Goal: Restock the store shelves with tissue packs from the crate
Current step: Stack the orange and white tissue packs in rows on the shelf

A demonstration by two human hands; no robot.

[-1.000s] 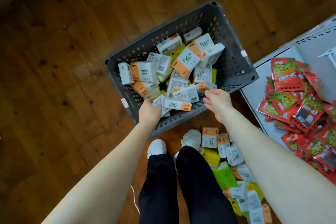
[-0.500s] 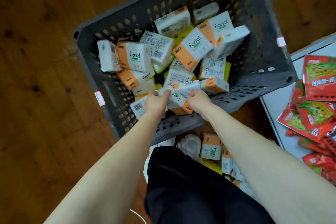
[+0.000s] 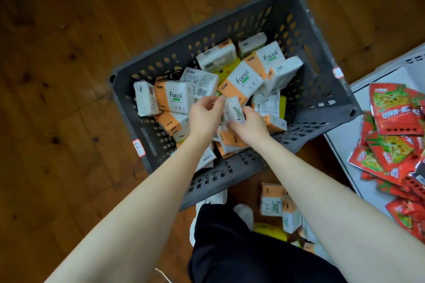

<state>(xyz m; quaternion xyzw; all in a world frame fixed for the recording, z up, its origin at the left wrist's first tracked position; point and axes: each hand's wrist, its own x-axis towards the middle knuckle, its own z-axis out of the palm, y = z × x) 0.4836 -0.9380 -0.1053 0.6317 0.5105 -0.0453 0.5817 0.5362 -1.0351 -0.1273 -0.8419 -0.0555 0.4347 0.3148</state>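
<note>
A dark grey slotted crate [image 3: 322, 89] stands on the wooden floor, holding several white-and-orange "Facial" tissue packs [image 3: 241, 82]. Both my hands are inside it near the front wall. My right hand [image 3: 249, 125] grips one tissue pack [image 3: 234, 111], lifted on edge above the pile. My left hand [image 3: 204, 117] is right beside it, fingers curled, fingertips touching the pack's top corner. More packs [image 3: 271, 204] lie on a low shelf by my legs.
A grey shelf [image 3: 345, 140] to the right carries a heap of red snack bags [image 3: 395, 145]. My dark trousers and white shoes [image 3: 243, 211] sit just below the crate. Wooden floor [image 3: 69, 76] stretches left and behind.
Both hands reached down into the crate and closed around one tissue pack; it is now raised on edge above the pile. The camera has pulled back slightly from the crate.
</note>
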